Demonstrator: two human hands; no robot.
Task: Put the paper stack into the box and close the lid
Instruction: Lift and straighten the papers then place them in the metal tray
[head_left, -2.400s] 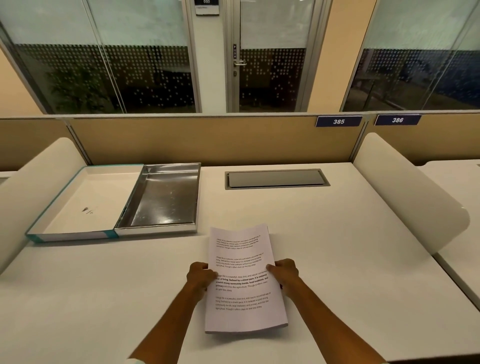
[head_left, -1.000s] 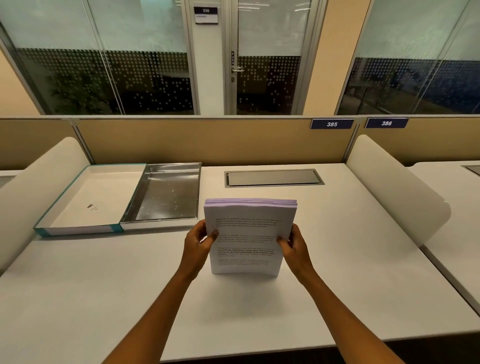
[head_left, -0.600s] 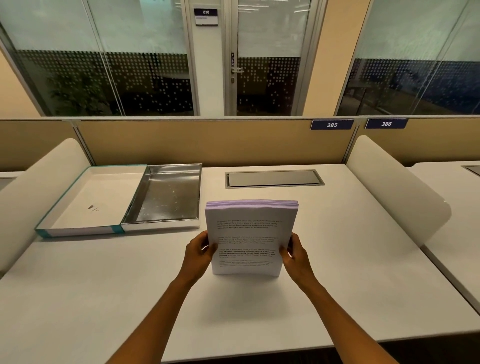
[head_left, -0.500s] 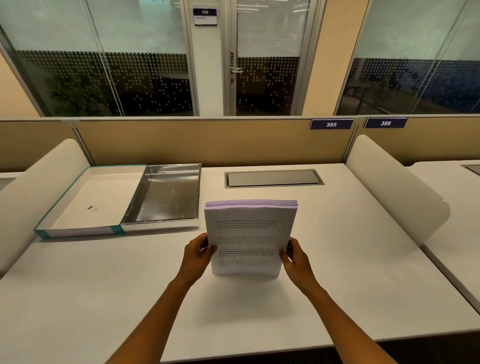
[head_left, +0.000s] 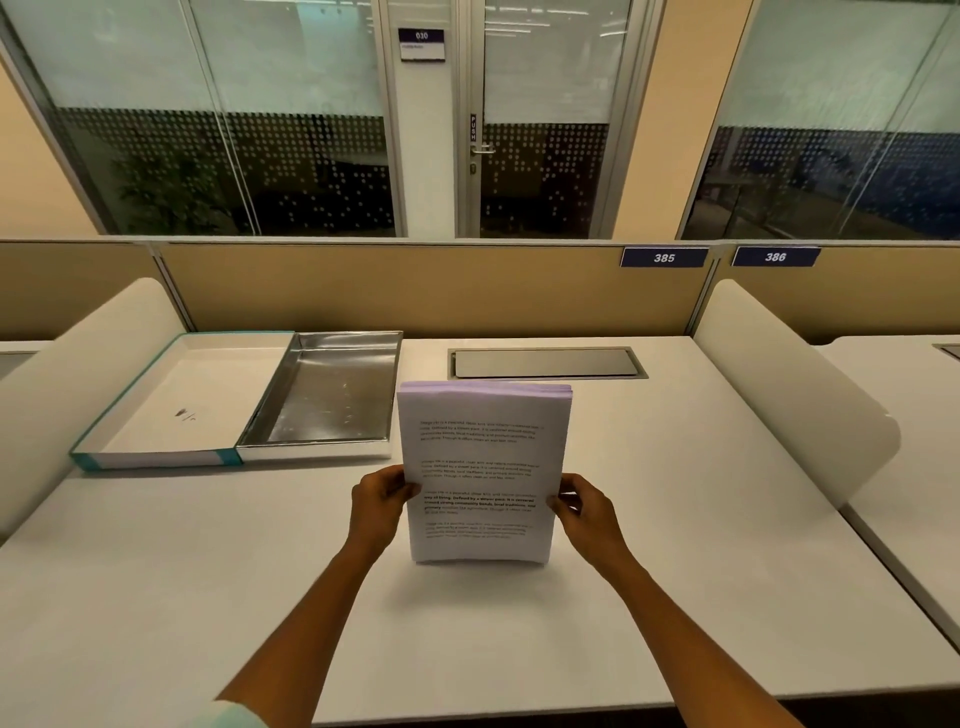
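Observation:
A thick paper stack with printed text stands upright on its bottom edge in the middle of the white desk. My left hand grips its left edge and my right hand grips its right edge. At the back left lies the open box: a silver-lined tray with its white, teal-edged lid folded flat to the left. Both box halves hold nothing. The box is apart from the stack, up and to the left of it.
A flat grey cable hatch is set into the desk behind the stack. Curved white dividers stand at the left side and the right side. A tan partition closes the back of the desk.
The stack went from lying flat on the desk to standing upright on its bottom edge between both hands. In the last half second the hands and stack have hardly moved.

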